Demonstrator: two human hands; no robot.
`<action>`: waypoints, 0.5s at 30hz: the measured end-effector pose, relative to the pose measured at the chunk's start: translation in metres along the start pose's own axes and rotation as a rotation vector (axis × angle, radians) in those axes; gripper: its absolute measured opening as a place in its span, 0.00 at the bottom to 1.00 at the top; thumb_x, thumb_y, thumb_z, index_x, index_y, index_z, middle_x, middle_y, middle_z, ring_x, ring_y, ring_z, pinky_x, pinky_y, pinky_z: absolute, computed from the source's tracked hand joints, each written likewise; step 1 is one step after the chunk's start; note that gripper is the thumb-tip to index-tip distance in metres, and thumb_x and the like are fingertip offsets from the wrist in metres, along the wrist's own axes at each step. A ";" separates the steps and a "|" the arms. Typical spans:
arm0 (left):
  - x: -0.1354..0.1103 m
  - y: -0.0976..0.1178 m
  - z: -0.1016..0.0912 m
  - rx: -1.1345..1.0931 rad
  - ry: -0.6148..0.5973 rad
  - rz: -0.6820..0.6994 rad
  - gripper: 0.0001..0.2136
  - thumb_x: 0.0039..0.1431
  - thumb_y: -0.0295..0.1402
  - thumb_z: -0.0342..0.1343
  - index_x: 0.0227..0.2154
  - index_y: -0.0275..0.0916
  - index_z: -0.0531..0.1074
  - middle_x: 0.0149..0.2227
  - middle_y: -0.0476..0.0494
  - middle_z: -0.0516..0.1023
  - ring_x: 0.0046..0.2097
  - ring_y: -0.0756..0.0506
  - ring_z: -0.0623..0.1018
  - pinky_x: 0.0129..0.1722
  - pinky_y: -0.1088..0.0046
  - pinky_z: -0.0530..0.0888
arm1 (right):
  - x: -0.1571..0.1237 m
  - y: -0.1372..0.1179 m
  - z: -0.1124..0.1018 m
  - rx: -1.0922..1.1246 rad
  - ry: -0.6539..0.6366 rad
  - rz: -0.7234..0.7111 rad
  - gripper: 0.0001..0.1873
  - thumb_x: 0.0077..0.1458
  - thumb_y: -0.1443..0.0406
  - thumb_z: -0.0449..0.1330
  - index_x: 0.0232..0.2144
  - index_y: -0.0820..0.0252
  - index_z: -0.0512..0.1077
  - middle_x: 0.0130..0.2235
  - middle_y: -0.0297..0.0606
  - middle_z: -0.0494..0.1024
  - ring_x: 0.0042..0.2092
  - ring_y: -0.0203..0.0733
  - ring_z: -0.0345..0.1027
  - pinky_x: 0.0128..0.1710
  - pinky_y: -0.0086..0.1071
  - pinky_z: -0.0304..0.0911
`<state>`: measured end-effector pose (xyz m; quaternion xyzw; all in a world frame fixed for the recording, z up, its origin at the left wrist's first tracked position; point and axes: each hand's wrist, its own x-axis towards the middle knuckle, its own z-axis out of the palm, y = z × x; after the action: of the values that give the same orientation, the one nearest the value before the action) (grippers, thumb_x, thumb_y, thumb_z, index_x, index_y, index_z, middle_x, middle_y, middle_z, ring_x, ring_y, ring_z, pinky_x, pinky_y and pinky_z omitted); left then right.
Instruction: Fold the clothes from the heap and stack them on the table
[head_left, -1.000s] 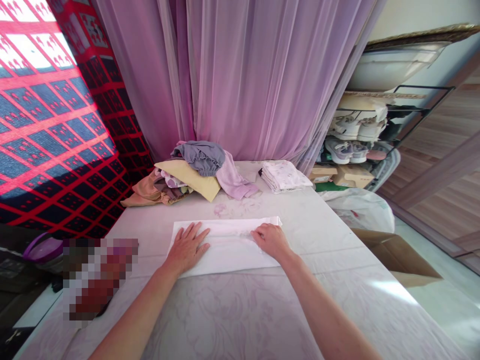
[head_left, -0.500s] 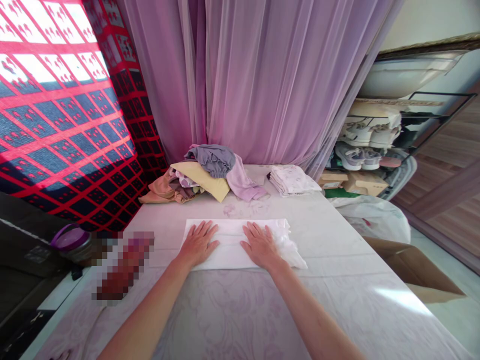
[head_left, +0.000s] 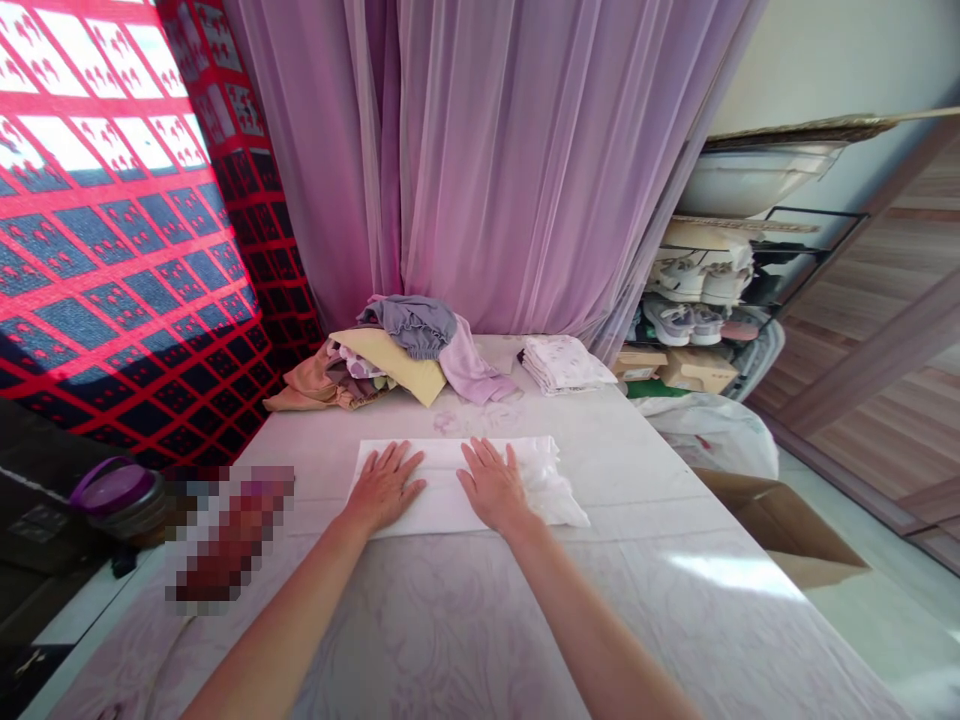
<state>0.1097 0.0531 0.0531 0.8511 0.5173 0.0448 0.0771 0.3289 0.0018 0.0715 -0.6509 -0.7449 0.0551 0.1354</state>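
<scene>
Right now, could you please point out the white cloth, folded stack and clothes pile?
white cloth [head_left: 442, 497], head view, flat middle
folded stack [head_left: 566, 362], head view, top layer
clothes pile [head_left: 394, 360], head view, yellow piece

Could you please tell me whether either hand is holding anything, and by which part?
Nothing is gripped. The left hand and right hand both lie open, palms down, on the white rectangular folded cloth: left on its left end, right near its middle.

Bright daylight through the patterned window, edges bowed by wide lens
</scene>
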 end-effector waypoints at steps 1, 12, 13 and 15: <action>0.000 0.000 0.001 0.003 0.011 -0.009 0.28 0.64 0.52 0.38 0.63 0.47 0.58 0.68 0.41 0.52 0.68 0.37 0.51 0.64 0.50 0.49 | 0.007 -0.004 0.000 0.009 -0.004 -0.015 0.27 0.65 0.57 0.42 0.63 0.56 0.57 0.66 0.43 0.56 0.67 0.47 0.44 0.64 0.56 0.33; 0.007 -0.007 -0.002 -0.101 0.050 -0.052 0.24 0.64 0.44 0.40 0.57 0.41 0.66 0.64 0.41 0.61 0.65 0.39 0.59 0.63 0.55 0.56 | 0.002 0.024 0.012 -0.006 -0.041 0.030 0.25 0.66 0.57 0.42 0.60 0.57 0.62 0.65 0.45 0.59 0.66 0.48 0.48 0.64 0.53 0.35; 0.007 -0.012 -0.004 -0.148 0.092 -0.058 0.22 0.64 0.41 0.40 0.55 0.41 0.69 0.62 0.42 0.66 0.63 0.42 0.63 0.63 0.59 0.59 | -0.002 0.025 0.011 -0.003 -0.010 0.031 0.24 0.65 0.58 0.43 0.59 0.57 0.64 0.64 0.44 0.61 0.65 0.48 0.50 0.64 0.52 0.36; 0.002 -0.023 -0.008 -0.216 0.203 -0.112 0.20 0.64 0.37 0.40 0.51 0.42 0.71 0.57 0.44 0.72 0.58 0.45 0.70 0.60 0.65 0.63 | -0.006 0.025 0.008 0.009 0.030 0.030 0.22 0.65 0.60 0.45 0.56 0.55 0.67 0.62 0.42 0.64 0.64 0.47 0.52 0.64 0.51 0.38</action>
<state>0.0891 0.0662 0.0567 0.7987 0.5614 0.1815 0.1179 0.3514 0.0000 0.0560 -0.6622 -0.7326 0.0510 0.1487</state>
